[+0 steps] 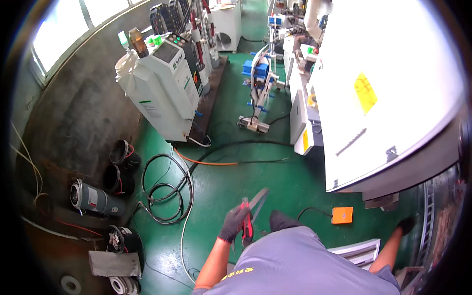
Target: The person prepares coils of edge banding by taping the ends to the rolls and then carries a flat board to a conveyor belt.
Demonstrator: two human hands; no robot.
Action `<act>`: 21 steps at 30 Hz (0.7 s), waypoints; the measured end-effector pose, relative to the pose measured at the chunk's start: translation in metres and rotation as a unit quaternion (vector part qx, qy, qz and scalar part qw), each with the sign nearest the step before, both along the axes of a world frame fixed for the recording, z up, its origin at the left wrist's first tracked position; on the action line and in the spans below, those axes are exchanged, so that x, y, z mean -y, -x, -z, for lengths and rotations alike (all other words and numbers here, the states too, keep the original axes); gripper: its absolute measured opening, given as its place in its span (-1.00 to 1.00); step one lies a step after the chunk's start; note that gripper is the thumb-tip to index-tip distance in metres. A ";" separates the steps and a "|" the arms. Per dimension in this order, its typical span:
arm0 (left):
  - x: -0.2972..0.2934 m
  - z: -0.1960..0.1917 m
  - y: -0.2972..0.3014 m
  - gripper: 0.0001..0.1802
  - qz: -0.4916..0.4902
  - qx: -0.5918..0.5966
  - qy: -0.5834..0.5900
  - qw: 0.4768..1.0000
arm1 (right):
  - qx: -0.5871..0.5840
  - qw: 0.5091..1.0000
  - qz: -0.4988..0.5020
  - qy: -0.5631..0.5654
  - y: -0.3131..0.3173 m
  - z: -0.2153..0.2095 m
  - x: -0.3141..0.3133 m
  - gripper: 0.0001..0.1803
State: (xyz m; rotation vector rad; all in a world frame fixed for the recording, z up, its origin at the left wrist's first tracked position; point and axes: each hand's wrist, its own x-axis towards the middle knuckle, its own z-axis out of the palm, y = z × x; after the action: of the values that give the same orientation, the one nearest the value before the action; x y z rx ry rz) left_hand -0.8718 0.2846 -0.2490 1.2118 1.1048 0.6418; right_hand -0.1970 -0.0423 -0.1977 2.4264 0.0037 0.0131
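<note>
My left hand (pixel 232 226), in a dark glove, is closed around a red-and-black handled tool (pixel 247 227) just in front of my body. A thin grey strip (pixel 257 198) curves up and away from the tool's upper end. Whether the strip is part of the tool I cannot tell. Far off to the right, my right arm reaches out from my body. My right hand (pixel 407 225), also dark-gloved, is small and dim there near a ladder-like metal rail, and its fingers cannot be made out.
A black hose (pixel 169 216) lies coiled on the green floor (pixel 211 196) at the left. An orange box (pixel 342 215) with a cable sits at the right, below a large white machine (pixel 373 132). A wheeled grey control unit (pixel 167 93) stands ahead; black buckets (pixel 118 179) line the wall.
</note>
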 end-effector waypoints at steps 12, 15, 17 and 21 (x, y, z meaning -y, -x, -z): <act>-0.284 -0.060 -0.070 -0.50 0.449 -0.088 -0.075 0.886 | -0.483 0.461 -0.495 -0.557 0.416 0.048 -0.447 -0.44; -0.352 -0.108 -0.076 -0.49 0.491 -0.090 -0.079 0.863 | -0.621 0.478 -0.363 -0.504 0.409 0.046 -0.523 -0.62; -0.411 -0.131 -0.068 -0.49 0.540 -0.152 -0.103 0.821 | -0.592 0.487 -0.342 -0.544 0.389 0.066 -0.550 -0.68; -0.531 -0.177 -0.050 -0.56 0.595 -0.255 -0.175 0.742 | -0.570 0.668 -0.323 -0.353 0.316 0.143 -0.537 -0.64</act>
State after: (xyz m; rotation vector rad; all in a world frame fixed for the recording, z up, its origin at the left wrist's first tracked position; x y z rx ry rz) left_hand -0.8215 0.8159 -0.0716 2.1628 0.3923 -0.5536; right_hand -0.5128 0.4951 -0.3405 2.5243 1.6824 -1.3997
